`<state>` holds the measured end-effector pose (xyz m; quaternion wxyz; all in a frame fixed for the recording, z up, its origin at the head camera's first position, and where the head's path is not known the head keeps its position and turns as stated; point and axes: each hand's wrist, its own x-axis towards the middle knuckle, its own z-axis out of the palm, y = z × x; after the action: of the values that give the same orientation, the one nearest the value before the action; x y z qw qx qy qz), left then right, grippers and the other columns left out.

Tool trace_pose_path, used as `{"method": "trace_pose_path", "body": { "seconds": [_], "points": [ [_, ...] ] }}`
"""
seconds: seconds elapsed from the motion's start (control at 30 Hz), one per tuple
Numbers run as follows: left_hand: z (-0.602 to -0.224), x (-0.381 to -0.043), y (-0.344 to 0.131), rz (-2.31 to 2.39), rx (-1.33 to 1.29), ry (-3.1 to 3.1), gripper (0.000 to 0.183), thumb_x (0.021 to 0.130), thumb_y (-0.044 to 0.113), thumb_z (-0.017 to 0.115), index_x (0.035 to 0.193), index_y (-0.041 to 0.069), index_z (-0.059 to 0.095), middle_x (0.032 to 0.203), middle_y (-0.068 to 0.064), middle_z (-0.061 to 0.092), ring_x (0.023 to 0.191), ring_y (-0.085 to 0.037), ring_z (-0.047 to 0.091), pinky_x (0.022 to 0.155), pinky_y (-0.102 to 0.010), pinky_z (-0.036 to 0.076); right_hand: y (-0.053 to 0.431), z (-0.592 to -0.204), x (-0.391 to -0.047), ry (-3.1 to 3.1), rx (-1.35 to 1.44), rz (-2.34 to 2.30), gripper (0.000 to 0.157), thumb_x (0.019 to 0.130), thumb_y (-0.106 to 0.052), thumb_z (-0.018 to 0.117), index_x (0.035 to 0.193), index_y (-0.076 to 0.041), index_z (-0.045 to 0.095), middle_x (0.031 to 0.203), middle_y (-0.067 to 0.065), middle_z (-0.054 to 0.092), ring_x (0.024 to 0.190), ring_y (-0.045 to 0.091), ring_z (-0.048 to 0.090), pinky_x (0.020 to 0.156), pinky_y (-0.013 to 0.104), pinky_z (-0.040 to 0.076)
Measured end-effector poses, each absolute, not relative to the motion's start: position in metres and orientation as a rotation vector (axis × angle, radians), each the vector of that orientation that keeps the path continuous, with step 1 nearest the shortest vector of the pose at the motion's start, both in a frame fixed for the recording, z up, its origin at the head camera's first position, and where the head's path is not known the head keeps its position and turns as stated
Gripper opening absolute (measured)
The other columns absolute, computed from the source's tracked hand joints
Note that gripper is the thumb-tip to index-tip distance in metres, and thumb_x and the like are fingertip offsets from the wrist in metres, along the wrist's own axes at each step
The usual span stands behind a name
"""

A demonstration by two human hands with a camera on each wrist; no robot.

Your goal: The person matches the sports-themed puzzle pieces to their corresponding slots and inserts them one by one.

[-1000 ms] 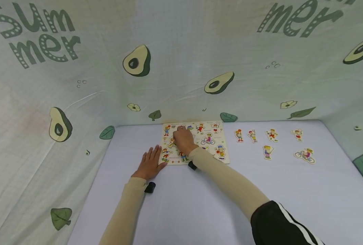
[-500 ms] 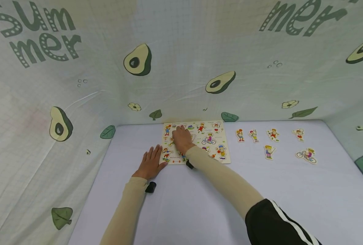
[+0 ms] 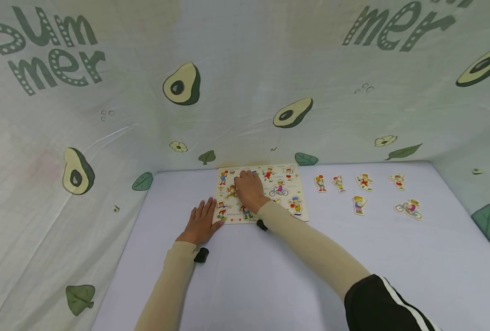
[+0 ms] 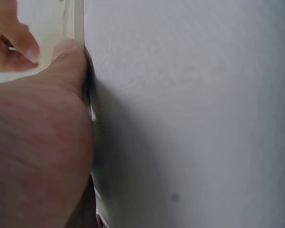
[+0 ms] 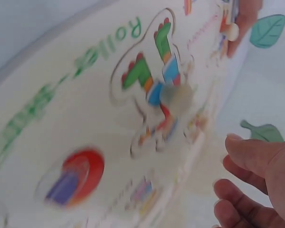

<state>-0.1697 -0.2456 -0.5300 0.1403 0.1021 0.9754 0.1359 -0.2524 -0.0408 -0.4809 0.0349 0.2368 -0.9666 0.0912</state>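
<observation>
A puzzle board (image 3: 297, 185) with cartoon sports figures lies at the back of the table. My left hand (image 3: 201, 222) rests flat at its left edge, and in the left wrist view the thumb (image 4: 69, 57) presses on the board's rim. Over the board's upper left part is my right hand (image 3: 250, 189), its fingers loosely bent; the right wrist view shows nothing between thumb and fingers. A running-figure piece (image 3: 231, 191) shows just left of that hand. The roller-skater piece (image 5: 156, 83) has a round knob (image 5: 181, 97). Part of the board is hidden under the right hand and forearm.
Several loose figure pieces lie right of the board, among them a cyclist (image 3: 408, 209), a soccer player (image 3: 364, 182) and a yellow-hatted figure (image 3: 359, 205). Behind the table hangs a cloth (image 3: 236, 115) printed with avocados and leaves.
My right hand has shifted slightly and the running-figure piece beside it shows more fully. The left hand stays at the board's edge. The head view has shifted a little.
</observation>
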Motion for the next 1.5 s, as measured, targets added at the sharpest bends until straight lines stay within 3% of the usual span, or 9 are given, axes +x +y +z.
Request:
{"method": "trace_pose_path", "body": {
  "seconds": [0.2, 0.7, 1.0, 1.5],
  "points": [
    [-0.534, -0.168, -0.246, 0.406, 0.302, 2.813, 0.082, 0.112, 0.043, 0.05, 0.169, 0.0, 0.011, 0.177, -0.021, 0.008, 0.162, -0.047, 0.004, 0.129, -0.064, 0.007, -0.011, -0.473, -0.236, -2.904, 0.733, 0.357, 0.018, 0.098, -0.023, 0.079, 0.111, -0.011, 0.076, 0.112, 0.009, 0.067, 0.107, 0.029, 0.063, 0.095, 0.044, 0.052],
    [-0.53, -0.168, -0.248, 0.404, 0.296, 2.815, 0.083, 0.112, 0.042, 0.05, 0.169, -0.001, 0.008, 0.177, -0.022, 0.005, 0.162, -0.047, 0.001, 0.129, -0.064, 0.005, 0.08, -0.469, -0.209, -2.811, 0.557, 0.494, 0.02, 0.092, -0.017, 0.085, 0.108, -0.007, 0.078, 0.106, 0.01, 0.067, 0.1, 0.03, 0.06, 0.089, 0.046, 0.05],
    [-0.527, -0.166, -0.244, 0.434, 0.298, 2.814, 0.083, 0.111, 0.04, 0.053, 0.168, -0.003, 0.011, 0.176, -0.024, 0.007, 0.161, -0.049, 0.003, 0.129, -0.065, 0.004, 0.147, -0.477, -0.198, -2.854, 0.387, 0.574, 0.022, 0.092, -0.012, 0.085, 0.109, -0.001, 0.076, 0.113, 0.02, 0.068, 0.108, 0.04, 0.062, 0.096, 0.055, 0.049],
    [-0.53, -0.166, -0.246, 0.405, 0.309, 2.829, 0.081, 0.111, 0.04, 0.051, 0.168, -0.003, 0.012, 0.176, -0.025, 0.009, 0.161, -0.049, 0.005, 0.129, -0.065, 0.006, 0.25, -0.495, -0.181, -2.859, 0.213, 0.526, 0.022, 0.09, -0.004, 0.081, 0.109, 0.006, 0.074, 0.108, 0.027, 0.065, 0.101, 0.049, 0.058, 0.088, 0.065, 0.045]
  ]
}}
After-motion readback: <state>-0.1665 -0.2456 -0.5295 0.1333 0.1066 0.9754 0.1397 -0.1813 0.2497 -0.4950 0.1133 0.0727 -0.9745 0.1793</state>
